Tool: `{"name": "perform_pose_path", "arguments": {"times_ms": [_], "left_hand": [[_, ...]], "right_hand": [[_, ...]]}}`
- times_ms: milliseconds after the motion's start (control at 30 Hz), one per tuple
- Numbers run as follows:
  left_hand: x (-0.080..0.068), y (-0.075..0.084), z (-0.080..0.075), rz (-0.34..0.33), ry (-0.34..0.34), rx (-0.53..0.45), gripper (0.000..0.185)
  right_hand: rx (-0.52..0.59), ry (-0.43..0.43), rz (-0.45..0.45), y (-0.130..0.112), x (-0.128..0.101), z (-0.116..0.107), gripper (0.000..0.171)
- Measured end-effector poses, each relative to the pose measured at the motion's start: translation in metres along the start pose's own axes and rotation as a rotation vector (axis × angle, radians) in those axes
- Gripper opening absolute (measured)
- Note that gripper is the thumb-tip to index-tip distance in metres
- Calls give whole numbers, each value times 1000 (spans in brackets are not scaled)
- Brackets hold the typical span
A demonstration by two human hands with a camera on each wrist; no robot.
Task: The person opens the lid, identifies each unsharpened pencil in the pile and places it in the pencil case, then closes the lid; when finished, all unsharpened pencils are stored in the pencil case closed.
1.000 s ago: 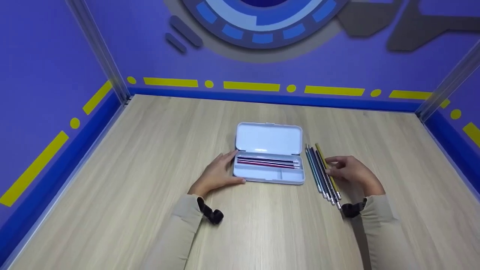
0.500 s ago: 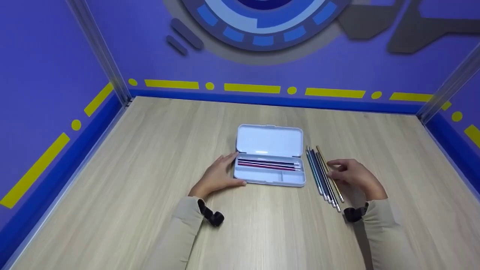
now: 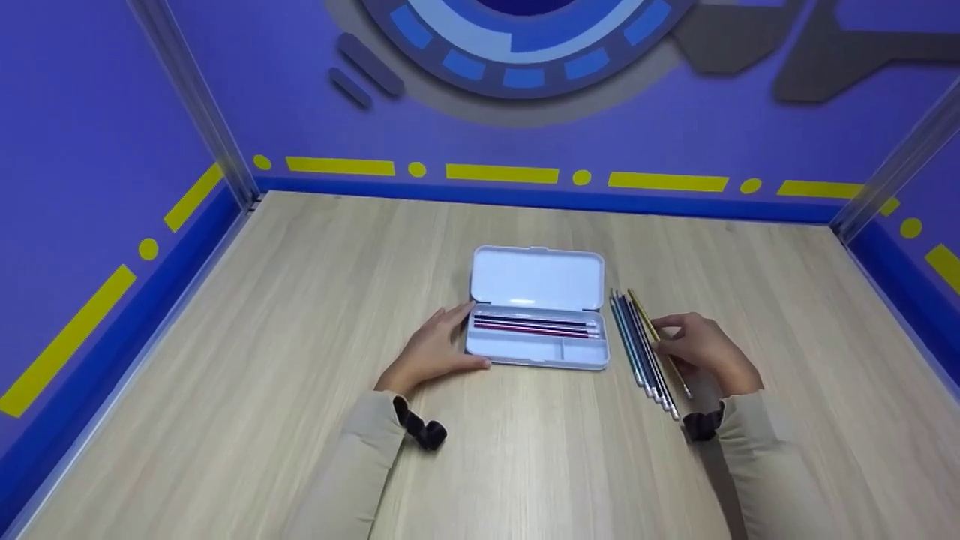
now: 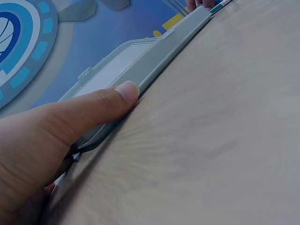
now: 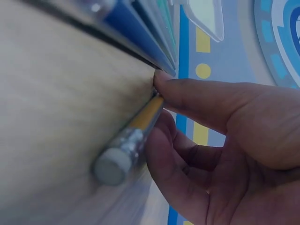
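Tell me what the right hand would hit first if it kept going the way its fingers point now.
Probably the row of loose pencils just left of the yellow pencil that the right hand pinches; beyond them, the open pencil case. Depth is unclear.

Sleeves: 2 long beige sleeves, loose, reaching to both wrists.
Wrists: 1 black strap with a small black mount on each.
Hands: left hand (image 3: 431, 351) and right hand (image 3: 705, 349) bare.

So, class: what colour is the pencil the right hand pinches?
Yellow pencil, clearest in the right wrist view.
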State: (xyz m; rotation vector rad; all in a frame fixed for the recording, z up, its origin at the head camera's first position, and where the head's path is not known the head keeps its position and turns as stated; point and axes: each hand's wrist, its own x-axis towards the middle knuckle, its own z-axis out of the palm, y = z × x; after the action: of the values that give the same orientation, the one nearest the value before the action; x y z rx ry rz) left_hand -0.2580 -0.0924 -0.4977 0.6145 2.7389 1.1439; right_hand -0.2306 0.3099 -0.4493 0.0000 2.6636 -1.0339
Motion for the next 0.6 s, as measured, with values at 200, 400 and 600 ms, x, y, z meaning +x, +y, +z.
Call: {"name": "perform_pose_path", "arguments": {"times_ms": [200,400,600], "left_hand": [[-1,-1,-1,-17,-8,7,103],[0,1,-3,-15,-7,1,104],[0,2,-1,-11,-9,4,103]], "right_hand": [[10,-23,-17,-1,1,-3,50],[31,-68,0,-1,3,-8,54],[37,-71,1,1,4,-10,56]]}}
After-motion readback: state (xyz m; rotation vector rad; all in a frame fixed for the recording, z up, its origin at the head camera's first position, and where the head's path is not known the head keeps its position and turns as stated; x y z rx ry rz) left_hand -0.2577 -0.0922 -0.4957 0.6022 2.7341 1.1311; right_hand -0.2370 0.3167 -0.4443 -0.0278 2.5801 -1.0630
